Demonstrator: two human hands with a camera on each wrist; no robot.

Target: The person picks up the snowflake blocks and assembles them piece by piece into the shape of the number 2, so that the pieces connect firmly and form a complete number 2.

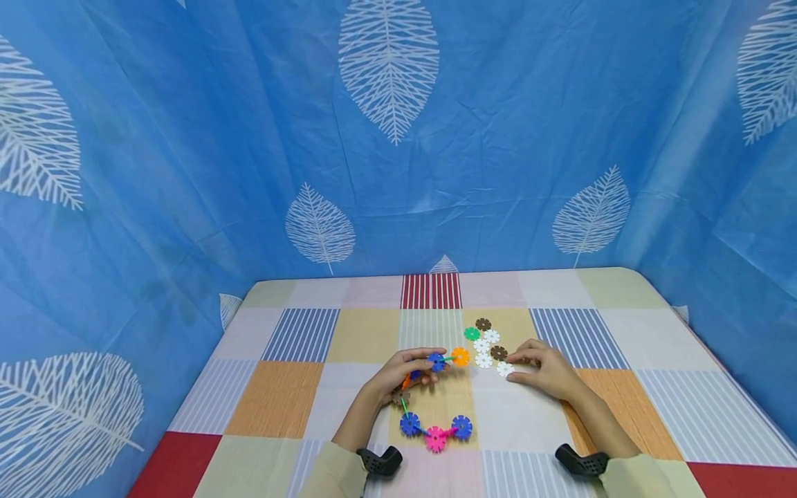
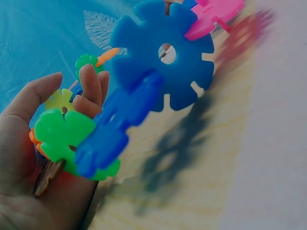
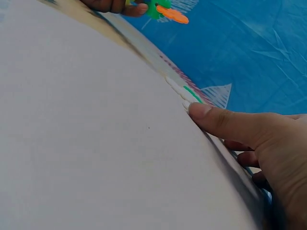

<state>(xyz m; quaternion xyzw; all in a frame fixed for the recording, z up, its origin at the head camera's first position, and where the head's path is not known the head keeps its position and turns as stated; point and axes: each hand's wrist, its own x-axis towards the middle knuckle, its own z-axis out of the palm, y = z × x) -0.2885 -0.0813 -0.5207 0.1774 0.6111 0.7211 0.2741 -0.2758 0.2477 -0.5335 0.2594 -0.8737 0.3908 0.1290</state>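
Note:
My left hand holds a chain of slotted, flower-shaped plastic discs joined edge to edge. Its far end shows a blue disc and an orange disc. The near end curves over the cloth, with another blue disc and a pink disc. In the left wrist view, a green disc lies against the palm, fingers curled around the chain. My right hand has thumb and fingertips at the edges of a loose white disc, pinching it at the cloth's surface.
Beside the right fingers lie a brown disc, a green disc, another brown disc and several white discs. A patchwork cloth covers the table. Blue curtains with white leaf prints hang around it.

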